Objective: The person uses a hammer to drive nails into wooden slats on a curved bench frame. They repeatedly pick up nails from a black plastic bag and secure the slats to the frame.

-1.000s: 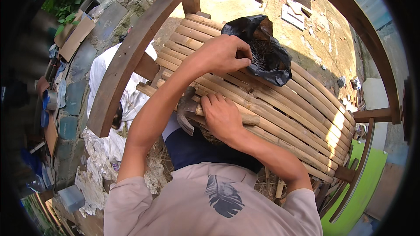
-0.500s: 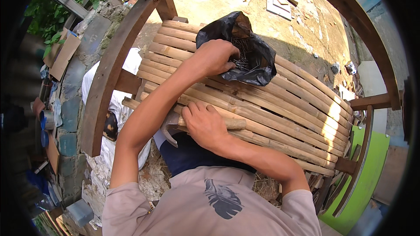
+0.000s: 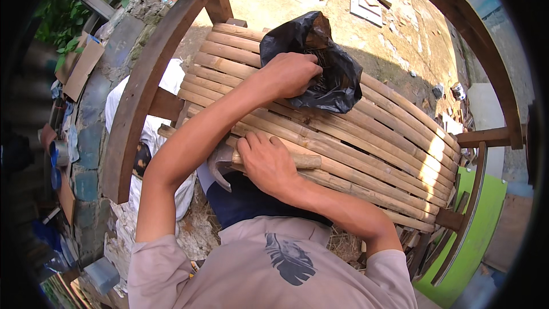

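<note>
Head: fingers (image 3: pixel 247 147) grip hammer (image 3: pixel 307 161); bag (image 3: pixel 338 92) open.

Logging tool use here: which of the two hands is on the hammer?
The right hand, closed over the hammer at its wooden handle; the left hand is instead at the mouth of the black plastic bag.

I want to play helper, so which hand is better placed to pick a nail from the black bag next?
Probably the left hand: its fingers are at the mouth of the black plastic bag. The right hand is farther away, occupied with the claw hammer.
</note>
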Demonstrator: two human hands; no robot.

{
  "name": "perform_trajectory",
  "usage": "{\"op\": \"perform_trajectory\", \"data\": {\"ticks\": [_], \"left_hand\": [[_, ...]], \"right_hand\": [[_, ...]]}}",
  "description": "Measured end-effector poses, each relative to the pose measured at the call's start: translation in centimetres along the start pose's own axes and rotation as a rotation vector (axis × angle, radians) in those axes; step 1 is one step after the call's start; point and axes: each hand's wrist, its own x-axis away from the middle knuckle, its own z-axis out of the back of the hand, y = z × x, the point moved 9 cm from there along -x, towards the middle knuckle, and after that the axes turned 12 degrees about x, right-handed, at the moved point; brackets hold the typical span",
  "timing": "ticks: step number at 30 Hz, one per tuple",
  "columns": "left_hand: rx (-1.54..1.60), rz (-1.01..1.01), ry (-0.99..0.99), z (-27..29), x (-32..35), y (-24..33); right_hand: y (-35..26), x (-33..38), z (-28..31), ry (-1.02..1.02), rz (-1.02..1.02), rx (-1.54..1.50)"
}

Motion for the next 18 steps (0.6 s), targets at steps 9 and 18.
{"op": "perform_trajectory", "data": {"ticks": [9, 18], "left_hand": [[0.350, 0.163, 0.302, 8.6, 6.1, 0.4], [0.772, 0.525, 0.825, 7.3, 26.1, -4.6]], "right_hand": [[-0.2, 0.0, -0.6, -0.030, 0.030, 0.053], [-1.0, -0.1, -0.5, -0.069, 0.056, 0.086]]}}
